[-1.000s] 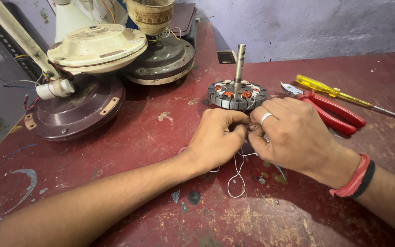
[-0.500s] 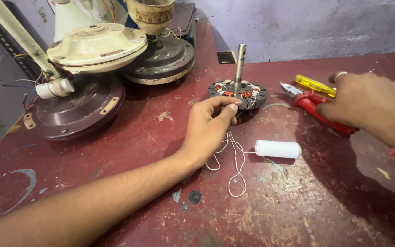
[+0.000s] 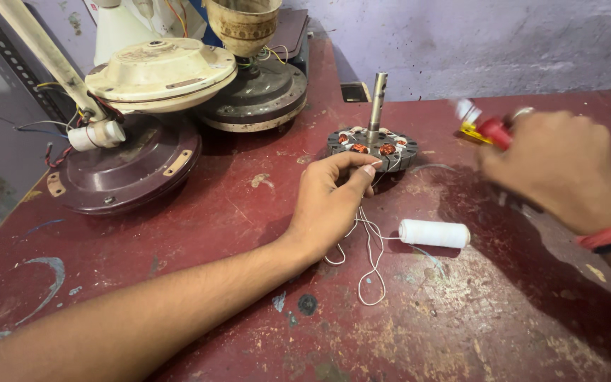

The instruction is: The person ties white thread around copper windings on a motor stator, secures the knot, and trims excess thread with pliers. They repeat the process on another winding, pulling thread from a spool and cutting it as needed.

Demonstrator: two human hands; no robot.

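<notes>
1. Nearest, a white thread spool (image 3: 434,233) lies on the worn red table (image 3: 178,283), its loose thread (image 3: 370,262) looping beside the left hand (image 3: 330,205).
2. That hand pinches thread just beside the fan stator (image 3: 372,143).
3. Farther right, the blurred right hand (image 3: 556,166) grips red-handled pliers (image 3: 488,130).
</notes>
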